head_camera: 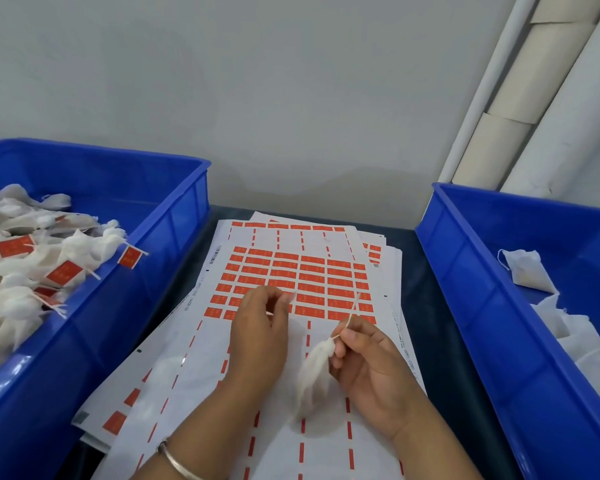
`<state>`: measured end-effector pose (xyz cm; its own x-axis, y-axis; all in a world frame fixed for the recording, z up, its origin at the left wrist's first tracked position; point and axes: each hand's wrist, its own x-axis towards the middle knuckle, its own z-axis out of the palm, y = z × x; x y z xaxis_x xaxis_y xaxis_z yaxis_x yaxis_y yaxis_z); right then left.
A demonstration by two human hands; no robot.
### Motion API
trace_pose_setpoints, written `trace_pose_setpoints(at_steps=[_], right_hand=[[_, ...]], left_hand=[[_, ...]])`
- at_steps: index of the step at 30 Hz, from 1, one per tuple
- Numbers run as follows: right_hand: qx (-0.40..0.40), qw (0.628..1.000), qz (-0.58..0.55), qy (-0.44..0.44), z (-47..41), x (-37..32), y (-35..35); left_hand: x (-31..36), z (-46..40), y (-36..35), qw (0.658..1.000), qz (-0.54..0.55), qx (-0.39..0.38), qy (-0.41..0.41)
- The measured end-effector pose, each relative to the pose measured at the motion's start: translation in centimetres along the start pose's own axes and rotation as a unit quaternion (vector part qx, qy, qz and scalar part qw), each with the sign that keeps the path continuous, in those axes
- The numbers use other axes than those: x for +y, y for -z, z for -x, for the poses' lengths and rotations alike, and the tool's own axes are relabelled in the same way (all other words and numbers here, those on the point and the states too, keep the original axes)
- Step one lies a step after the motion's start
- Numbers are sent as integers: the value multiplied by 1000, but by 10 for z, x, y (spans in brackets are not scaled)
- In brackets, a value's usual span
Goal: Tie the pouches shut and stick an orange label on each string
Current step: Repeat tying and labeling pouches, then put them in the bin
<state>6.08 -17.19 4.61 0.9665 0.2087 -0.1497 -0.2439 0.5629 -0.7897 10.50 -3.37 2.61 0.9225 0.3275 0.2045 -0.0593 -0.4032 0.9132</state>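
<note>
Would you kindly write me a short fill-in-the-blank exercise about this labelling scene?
1. The right hand pinches the white fabric pouch by its ____.
2. The left hand reaches over the sheet of ____ rectangular labels.
3. The labelled pouches lie in the ____ blue plastic bin.

Missing: string; orange; left

Label sheet (293, 282) margin print "0807 1600", small and blurred, orange labels' print unreadable

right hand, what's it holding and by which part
The right hand pinches the white pouch by its string, just above the gathered neck; the pouch hangs below.
</note>
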Motion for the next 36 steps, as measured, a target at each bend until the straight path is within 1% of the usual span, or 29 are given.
trace_pose_setpoints(at_steps=[2,3,5,7,13,16,18,20,23,27,31,34,36], right_hand=[[-19,1000,15,20,1,1,-2],[-22,999,27,30,2,2,-3],[-16,996,71,49,3,4,-5],[-2,990,125,66,3,5,-7],[22,958,258,127,7,3,-14],[80,924,317,200,9,1,-18],[116,916,307,229,10,0,-18],[131,923,281,229,10,-1,-17],[139,931,254,222,11,-2,-17],[165,927,258,217,7,0,-11],[170,922,277,211,7,1,-9],[174,928,264,196,6,2,-8],[181,932,253,186,6,2,-8]], left_hand=[[11,6,4,999,44,-5,1],[17,9,6,997,67,-20,8],[27,12,12,990,117,-70,24],[35,11,18,984,142,-106,30],[44,22,20,981,129,-142,32],[45,29,13,987,100,-121,39],[45,31,10,987,105,-114,50],[45,32,8,982,130,-121,66],[46,31,7,972,166,-125,108],[48,28,9,956,199,-124,178],[51,25,9,944,207,-125,223],[52,24,9,931,216,-129,264],[52,24,9,929,220,-132,267]])
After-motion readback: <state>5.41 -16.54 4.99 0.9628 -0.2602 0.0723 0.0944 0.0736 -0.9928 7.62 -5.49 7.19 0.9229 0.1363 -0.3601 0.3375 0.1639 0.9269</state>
